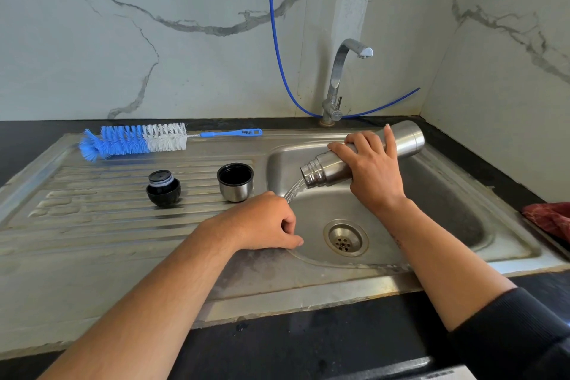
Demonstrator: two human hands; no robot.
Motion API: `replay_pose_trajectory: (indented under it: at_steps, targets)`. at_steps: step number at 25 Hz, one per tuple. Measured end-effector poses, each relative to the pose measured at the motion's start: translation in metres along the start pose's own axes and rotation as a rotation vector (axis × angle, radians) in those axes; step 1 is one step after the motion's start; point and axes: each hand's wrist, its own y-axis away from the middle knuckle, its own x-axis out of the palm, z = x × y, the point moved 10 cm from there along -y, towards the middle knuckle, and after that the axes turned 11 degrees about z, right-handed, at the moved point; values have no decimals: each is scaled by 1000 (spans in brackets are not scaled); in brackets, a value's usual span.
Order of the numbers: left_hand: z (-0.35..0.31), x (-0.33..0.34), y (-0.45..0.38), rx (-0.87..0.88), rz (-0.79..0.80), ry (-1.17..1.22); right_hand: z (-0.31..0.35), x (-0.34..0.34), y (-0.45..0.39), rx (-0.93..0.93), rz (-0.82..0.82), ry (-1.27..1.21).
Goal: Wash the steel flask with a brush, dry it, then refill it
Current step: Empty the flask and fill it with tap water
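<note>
My right hand (371, 168) grips the steel flask (407, 140) around its middle and holds it tipped over the sink basin (447, 194), mouth down to the left. Water streams from the mouth into the basin. My left hand (265, 222) rests on the basin's left rim with its fingers loosely curled and holds nothing. The blue and white bottle brush (138, 140) lies along the back of the draining board. The flask's black stopper (163, 188) and its steel cup lid (235, 182), open side up, stand on the draining board (92, 219).
A steel tap (339, 80) rises behind the basin, with a thin blue hose (279, 55) hanging beside it. The drain (345, 237) sits in the basin floor. A dark red cloth (552, 217) lies at the sink's right edge. Black counter surrounds the sink.
</note>
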Motion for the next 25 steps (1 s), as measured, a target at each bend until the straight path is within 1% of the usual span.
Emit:
replay_pose_trajectory:
  at_steps: [4,9,14,17,20,22,25]
  targets:
    - [-2,0,1,-1,9,1,16,4,0,-63,28,59]
    - [-3,-1,1,12,8,0,28,11,1,-98,83,133]
    - [-2,0,1,18,5,3,51,24,5,-192,166,209]
    - [-1,0,0,22,6,8,53,20,5,-184,157,224]
    - [-1,-2,1,18,-8,17,58,21,6,-227,155,233]
    - [-1,-2,1,23,-7,15,54,18,5,-206,132,204]
    - [-2,-2,1,27,-8,20,53,20,5,-213,140,202]
